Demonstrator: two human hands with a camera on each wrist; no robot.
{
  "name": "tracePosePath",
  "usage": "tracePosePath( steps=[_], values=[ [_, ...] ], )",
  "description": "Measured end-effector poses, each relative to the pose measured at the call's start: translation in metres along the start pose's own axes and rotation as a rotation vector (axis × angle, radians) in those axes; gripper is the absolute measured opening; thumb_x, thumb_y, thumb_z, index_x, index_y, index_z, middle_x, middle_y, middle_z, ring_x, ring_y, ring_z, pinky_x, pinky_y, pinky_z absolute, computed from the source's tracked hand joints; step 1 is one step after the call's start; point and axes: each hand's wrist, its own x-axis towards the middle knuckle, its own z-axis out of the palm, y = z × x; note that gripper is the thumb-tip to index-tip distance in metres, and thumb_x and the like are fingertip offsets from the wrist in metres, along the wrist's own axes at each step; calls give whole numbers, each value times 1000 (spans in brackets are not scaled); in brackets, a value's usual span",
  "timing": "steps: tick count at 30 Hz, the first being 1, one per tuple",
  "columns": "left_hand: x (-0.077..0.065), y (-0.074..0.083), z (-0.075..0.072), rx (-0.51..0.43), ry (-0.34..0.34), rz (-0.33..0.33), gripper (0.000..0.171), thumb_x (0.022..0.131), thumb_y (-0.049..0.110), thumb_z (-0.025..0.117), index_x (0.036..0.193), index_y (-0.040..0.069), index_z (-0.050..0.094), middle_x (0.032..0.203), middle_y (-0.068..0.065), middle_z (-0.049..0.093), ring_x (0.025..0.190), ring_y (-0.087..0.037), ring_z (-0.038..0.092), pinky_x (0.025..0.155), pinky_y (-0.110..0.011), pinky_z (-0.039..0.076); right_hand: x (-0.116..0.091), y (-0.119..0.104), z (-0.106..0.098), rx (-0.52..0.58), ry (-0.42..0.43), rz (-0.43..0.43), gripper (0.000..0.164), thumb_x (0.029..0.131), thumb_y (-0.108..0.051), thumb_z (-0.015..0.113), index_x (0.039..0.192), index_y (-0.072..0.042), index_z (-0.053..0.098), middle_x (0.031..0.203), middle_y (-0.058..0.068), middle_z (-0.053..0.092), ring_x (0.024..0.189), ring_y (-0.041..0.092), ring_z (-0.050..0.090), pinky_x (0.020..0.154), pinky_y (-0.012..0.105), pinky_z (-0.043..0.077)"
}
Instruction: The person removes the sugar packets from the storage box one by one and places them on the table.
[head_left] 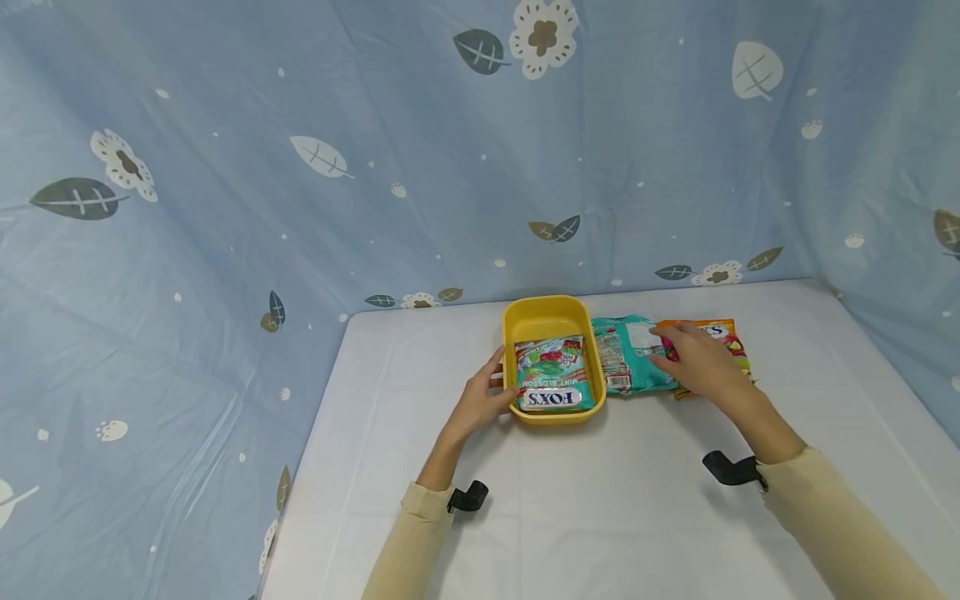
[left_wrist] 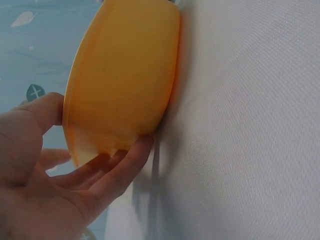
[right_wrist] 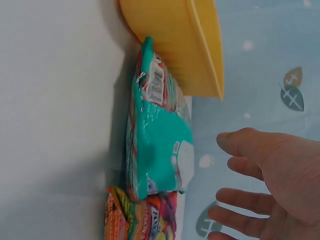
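My left hand (head_left: 477, 402) grips the left side of a yellow plastic tub (head_left: 551, 310), thumb at its rim and fingers spread along the outer wall (left_wrist: 120, 65). Inside the tub lies a teal FOX'S candy bag (head_left: 555, 372), its lettering upside down in the head view. Another teal candy bag (head_left: 636, 367) lies back side up against the tub's right side, barcode showing. Above this bag my right hand (head_left: 703, 360) hovers with loosely spread fingers, holding nothing; in the right wrist view a gap separates it from the bag (right_wrist: 160, 145).
An orange and pink candy bag (head_left: 720, 331) lies right of the second teal bag, touching it and partly hidden by my right hand. All stand on a white-covered table (head_left: 600, 517). A blue patterned curtain (head_left: 450, 167) hangs behind the table's back edge.
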Motion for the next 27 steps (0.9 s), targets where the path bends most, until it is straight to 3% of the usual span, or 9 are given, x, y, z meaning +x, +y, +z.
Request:
tracePosePath(
  steps=[5, 11, 15, 21, 27],
  values=[
    [3, -6, 1, -7, 0, -7, 75, 86, 10, 56, 147, 15, 13, 136, -21, 39, 116, -35, 48, 69, -28, 57, 5, -7, 2, -2, 10, -6, 53, 83, -31, 62, 129, -8, 48, 129, 26, 44, 117, 43, 41, 90, 62, 39],
    [12, -28, 5, -8, 23, -14, 75, 86, 16, 58, 146, 24, 14, 136, -13, 41, 115, -29, 50, 68, -27, 56, 9, -17, 5, 14, 15, -25, 53, 83, -31, 62, 130, -10, 49, 127, 24, 46, 114, 42, 45, 87, 60, 42],
    [14, -33, 6, 16, 36, -14, 76, 85, 22, 60, 146, 29, 15, 134, -9, 42, 113, -25, 51, 69, -25, 56, 11, -23, 6, 20, 13, -28, 53, 83, -32, 62, 130, -10, 48, 127, 24, 46, 111, 42, 47, 86, 59, 44],
    [12, -32, 5, -13, 26, -14, 76, 86, 20, 60, 146, 28, 15, 136, -11, 40, 114, -27, 50, 70, -27, 56, 16, -35, 6, 27, -4, -34, 55, 84, -35, 62, 131, -11, 47, 130, 22, 45, 114, 41, 46, 86, 60, 43],
    [4, -12, 1, -65, -11, -11, 76, 86, 11, 58, 147, 19, 12, 138, -20, 37, 116, -34, 48, 72, -34, 56, 20, -49, 8, 42, -8, -58, 52, 84, -37, 61, 129, -12, 50, 129, 20, 47, 115, 40, 47, 88, 59, 43]
  ],
)
